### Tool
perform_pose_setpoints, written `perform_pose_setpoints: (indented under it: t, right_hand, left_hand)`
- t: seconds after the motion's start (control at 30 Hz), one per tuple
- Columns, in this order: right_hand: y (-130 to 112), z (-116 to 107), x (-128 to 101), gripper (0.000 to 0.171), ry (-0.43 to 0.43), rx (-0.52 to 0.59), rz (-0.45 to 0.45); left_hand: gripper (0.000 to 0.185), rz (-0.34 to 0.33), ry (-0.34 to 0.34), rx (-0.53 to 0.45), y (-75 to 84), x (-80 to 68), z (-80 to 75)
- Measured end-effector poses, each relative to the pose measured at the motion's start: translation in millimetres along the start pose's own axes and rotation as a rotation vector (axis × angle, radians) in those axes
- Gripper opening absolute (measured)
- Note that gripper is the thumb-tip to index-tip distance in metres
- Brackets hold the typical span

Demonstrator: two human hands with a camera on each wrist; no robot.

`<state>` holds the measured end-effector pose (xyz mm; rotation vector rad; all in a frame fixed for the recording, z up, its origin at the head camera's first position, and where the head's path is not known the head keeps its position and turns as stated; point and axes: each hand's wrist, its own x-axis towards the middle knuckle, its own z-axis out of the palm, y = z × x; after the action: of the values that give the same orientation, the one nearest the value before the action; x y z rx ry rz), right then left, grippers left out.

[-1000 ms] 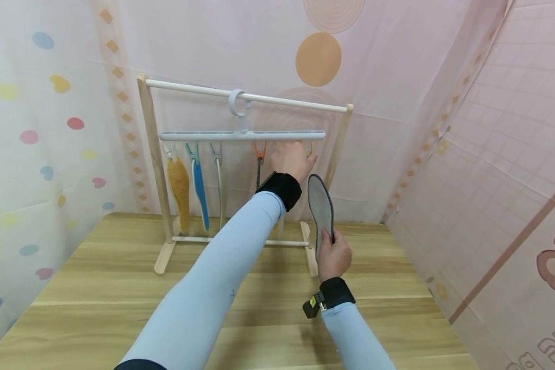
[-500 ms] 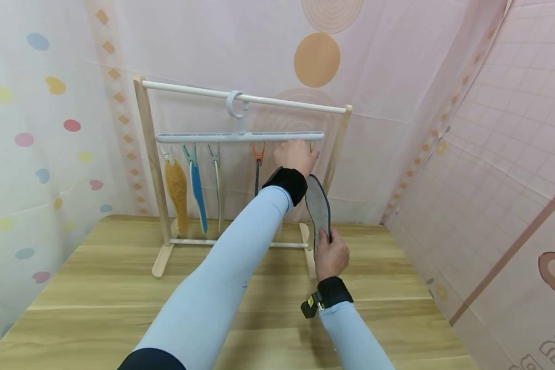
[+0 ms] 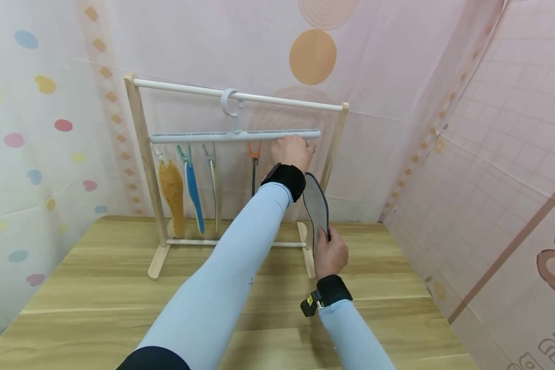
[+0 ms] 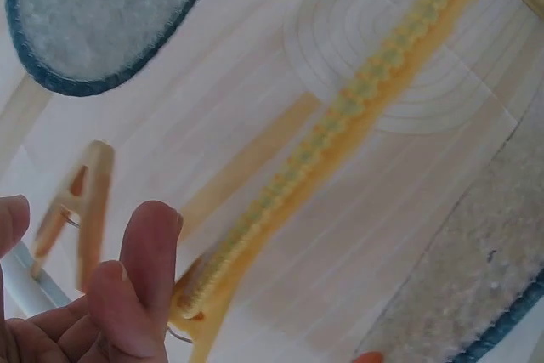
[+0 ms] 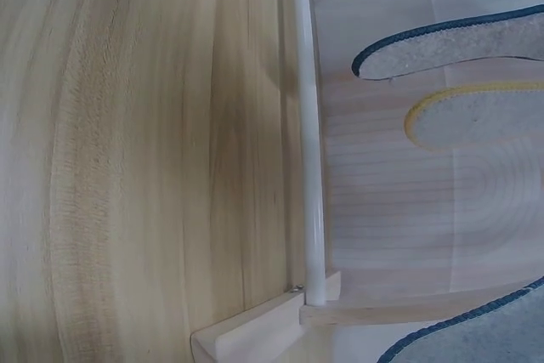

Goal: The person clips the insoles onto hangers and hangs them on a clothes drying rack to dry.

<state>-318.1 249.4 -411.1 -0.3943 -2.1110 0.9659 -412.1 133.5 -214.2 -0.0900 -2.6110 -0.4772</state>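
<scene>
Our right hand [image 3: 330, 254] grips the heel end of a grey insole [image 3: 316, 205], fingers curled round it, and holds it upright so the toe points to twelve o'clock. Our left hand [image 3: 292, 152] sits at about eleven o'clock from the right one, reaching up under the right end of the white clip hanger [image 3: 235, 136]; the insole's tip lies just below that wrist. In the left wrist view the fingers [image 4: 144, 252] curl loosely beside a yellow clip [image 4: 78, 201]; we cannot tell whether they pinch it.

The hanger hooks over the rail of a wooden rack [image 3: 141, 154] standing on the wooden table [image 3: 97, 298]. Towards nine o'clock from the left hand, other clips carry an orange insole [image 3: 172, 187], a blue insole [image 3: 193, 187] and a pale insole [image 3: 214, 187].
</scene>
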Motion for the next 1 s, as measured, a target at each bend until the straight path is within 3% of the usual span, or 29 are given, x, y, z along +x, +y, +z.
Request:
perform_pose_setpoints:
  t: [0.4, 1.0]
  right_hand:
    - [-1, 1, 1, 0.019, 0.016, -0.008, -0.032]
    - [-6, 5, 1, 0.017, 0.014, -0.013, -0.048]
  left_hand:
    - [0.054, -0.033, -0.007, -0.028, 0.2, -0.1, -3.1]
    - [0.048, -0.056, 0.047, -0.130, -7.5, 5.4, 9.1]
